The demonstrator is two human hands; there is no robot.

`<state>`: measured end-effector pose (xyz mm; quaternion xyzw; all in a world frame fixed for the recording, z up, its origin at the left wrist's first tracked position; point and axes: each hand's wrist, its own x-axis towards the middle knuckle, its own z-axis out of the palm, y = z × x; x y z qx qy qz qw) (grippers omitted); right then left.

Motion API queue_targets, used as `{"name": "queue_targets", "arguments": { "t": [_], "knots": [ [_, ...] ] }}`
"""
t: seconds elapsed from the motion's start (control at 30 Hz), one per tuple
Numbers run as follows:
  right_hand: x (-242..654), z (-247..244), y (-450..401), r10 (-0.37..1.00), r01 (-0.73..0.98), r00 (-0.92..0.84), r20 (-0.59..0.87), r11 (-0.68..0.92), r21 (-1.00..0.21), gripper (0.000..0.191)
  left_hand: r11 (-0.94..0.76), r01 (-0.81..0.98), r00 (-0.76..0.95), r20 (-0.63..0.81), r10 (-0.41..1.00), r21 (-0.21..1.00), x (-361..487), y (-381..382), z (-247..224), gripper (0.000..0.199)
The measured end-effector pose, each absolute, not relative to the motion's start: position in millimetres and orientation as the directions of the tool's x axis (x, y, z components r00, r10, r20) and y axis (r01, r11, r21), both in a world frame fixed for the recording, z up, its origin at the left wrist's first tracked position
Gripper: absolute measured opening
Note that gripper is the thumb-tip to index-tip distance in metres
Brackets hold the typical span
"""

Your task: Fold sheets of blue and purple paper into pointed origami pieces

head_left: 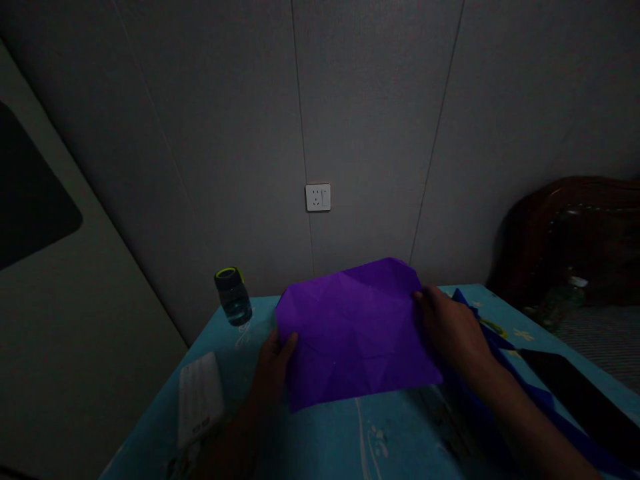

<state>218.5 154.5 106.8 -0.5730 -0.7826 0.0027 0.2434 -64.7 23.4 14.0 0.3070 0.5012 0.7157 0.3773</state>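
Note:
A creased sheet of purple paper (355,333) is held up above the table, spread between my two hands. My left hand (275,357) pinches its left edge, with the thumb on the near face and the other fingers behind. At the right edge my right hand (445,323) grips the sheet, thumb in front; its other fingers are partly hidden. The sheet's upper corners bend back, and fold lines cross its surface. Dark blue folded paper (500,353) lies under and beyond my right forearm.
A water bottle (233,297) stands at the table's back left. A white packet (200,397) lies by my left forearm. A dark flat object (580,393) rests at right on the blue tablecloth (350,447). Behind is a wall with a socket (319,197); a clear bottle (565,300) stands right.

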Motion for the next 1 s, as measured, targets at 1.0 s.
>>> {"name": "queue_targets", "arguments": {
  "t": [1.0],
  "knots": [
    [102,55,200,0.571,0.57,-0.819,-0.05,0.802,-0.177,0.029,0.189,0.982,-0.141,0.648,0.748,-0.004,-29,-97,30,0.026]
  ]
}}
